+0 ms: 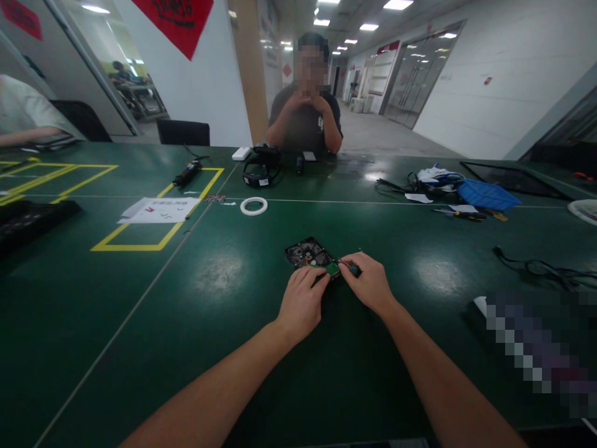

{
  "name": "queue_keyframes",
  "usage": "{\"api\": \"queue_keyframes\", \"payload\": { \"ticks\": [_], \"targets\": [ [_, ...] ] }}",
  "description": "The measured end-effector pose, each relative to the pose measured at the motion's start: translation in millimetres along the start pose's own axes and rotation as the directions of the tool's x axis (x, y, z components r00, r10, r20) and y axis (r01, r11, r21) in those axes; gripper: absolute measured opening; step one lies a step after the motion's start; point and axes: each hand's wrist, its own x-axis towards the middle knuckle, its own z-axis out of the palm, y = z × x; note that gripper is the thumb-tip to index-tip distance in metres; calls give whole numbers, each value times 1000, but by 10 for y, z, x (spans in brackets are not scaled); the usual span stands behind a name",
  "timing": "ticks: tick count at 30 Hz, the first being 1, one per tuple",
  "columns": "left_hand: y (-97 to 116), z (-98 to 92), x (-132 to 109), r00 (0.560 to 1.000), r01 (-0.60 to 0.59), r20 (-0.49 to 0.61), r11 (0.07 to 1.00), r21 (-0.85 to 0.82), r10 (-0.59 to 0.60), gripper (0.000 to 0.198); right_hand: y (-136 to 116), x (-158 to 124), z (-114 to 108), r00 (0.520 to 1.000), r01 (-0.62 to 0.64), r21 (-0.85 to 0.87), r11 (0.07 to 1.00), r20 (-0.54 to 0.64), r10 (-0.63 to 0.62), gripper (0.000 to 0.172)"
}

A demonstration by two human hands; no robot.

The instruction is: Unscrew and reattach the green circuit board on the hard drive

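Observation:
On the green table lies a black, squarish hard drive (308,251) with a round pattern on its upper face. A small green circuit board (333,269) sits along its near edge. My left hand (302,300) rests at that near edge, its fingers bent and closed on the circuit board. Just to the right, my right hand (366,280) pinches a small thin tool with a dark handle (355,270), apparently a screwdriver. The tool's end is close to the board's right side; whether it touches cannot be made out.
A white ring (254,206) and a paper sheet (161,210) lie farther left. Back right are a blue tray (489,194), pliers (459,214) and cables (545,269). A headset (261,168) stands near a seated person (305,106) across the table.

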Motion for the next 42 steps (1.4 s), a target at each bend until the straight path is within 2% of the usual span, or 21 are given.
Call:
{"api": "queue_keyframes", "payload": {
  "ticks": [5,10,15,32,34,36,39,42],
  "targets": [
    [7,-23,2,1000,-6,-5,1000,-17,6,58,83,-26,-63,993,-102,-19,995,-55,101,13],
    [8,-45,17,1000,-7,-6,1000,-14,7,52,54,-26,35,999,-36,-2,999,11,36,14],
    [-1,-15,17,1000,0,-17,1000,-13,-1,51,8,8,123,1000,-9,-48,999,-1,9,11],
    [-15,-21,16,999,34,-10,999,-33,-35,43,-9,17,78,997,44,-33,999,72,-41,10],
    [-30,-28,28,999,36,-5,999,-30,-36,38,8,9,43,1000,16,-23,1000,15,-15,9],
    [-48,-37,44,1000,29,3,999,-22,-29,35,51,7,-7,993,-56,-29,998,-101,53,8],
    [-65,-51,64,1000,16,19,1000,9,-16,31,134,11,-65,945,-202,-48,978,-274,181,22],
    [-68,-53,70,999,3,35,999,43,-4,30,171,6,-62,922,-256,-49,966,-312,228,30]
  ]
}}
